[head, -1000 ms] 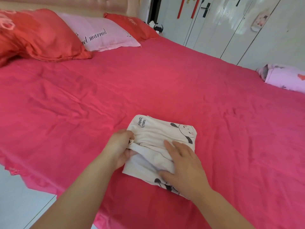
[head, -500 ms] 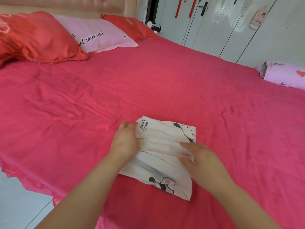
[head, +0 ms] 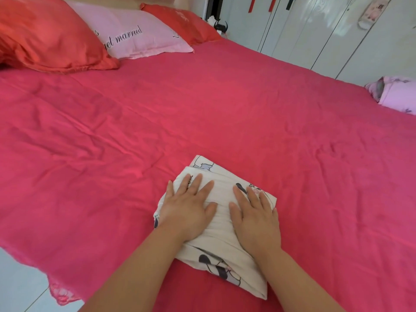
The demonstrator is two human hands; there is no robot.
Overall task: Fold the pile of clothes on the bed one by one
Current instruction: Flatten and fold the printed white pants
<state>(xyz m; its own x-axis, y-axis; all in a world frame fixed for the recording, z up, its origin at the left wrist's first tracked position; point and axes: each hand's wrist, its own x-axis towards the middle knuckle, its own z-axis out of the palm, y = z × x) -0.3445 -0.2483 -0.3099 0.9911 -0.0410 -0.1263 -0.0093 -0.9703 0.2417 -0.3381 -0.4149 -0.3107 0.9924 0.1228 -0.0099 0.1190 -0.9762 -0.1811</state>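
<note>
A cream garment (head: pixel 221 224) with black cartoon prints lies folded into a small rectangle on the red bed sheet (head: pixel 202 122), near the bed's front edge. My left hand (head: pixel 188 207) lies flat on its left half with fingers straight and spread. My right hand (head: pixel 253 212) presses flat on its right half, fingers straight too. Both palms cover much of the top fold. A lower layer with a pale blue print peeks out at the garment's far edge.
Two red pillows (head: pixel 45 34) and a pink pillow (head: pixel 132 34) lie at the head of the bed, far left. A pink bundle of fabric (head: pixel 396 93) sits at the far right edge. White wardrobe doors (head: pixel 337 30) stand behind. Pale floor (head: pixel 20 287) shows at lower left.
My left hand let go of the fold it gripped, and the garment has been folded over once more. Both hands now lie flat on top of it.
</note>
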